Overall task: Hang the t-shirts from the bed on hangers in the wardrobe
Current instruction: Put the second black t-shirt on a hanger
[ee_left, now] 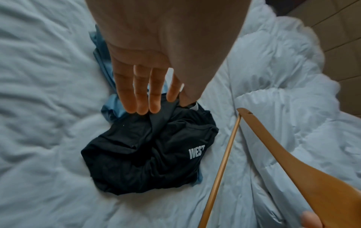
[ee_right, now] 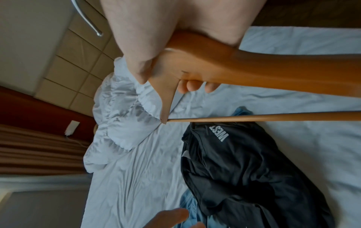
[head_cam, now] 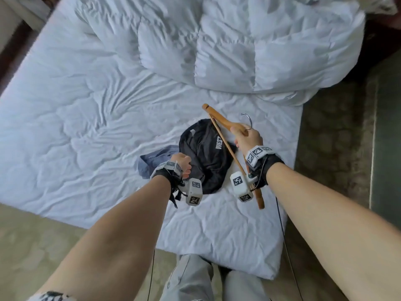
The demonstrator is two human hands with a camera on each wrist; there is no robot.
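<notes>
Head view: right hand fingers wrap the hanger; left hand fingers, nearly straight, touch the black t-shirt.

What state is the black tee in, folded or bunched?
Bunched. The black t-shirt lies crumpled on the bed, creased, atop a blue t-shirt.

My left hand covers most of the blue t-shirt, and the black t-shirt hides the rest. My right hand conceals the wooden hanger neck; its far arm runs off the right wrist view's edge. The "WEST" print is cut short by a fold.
</notes>
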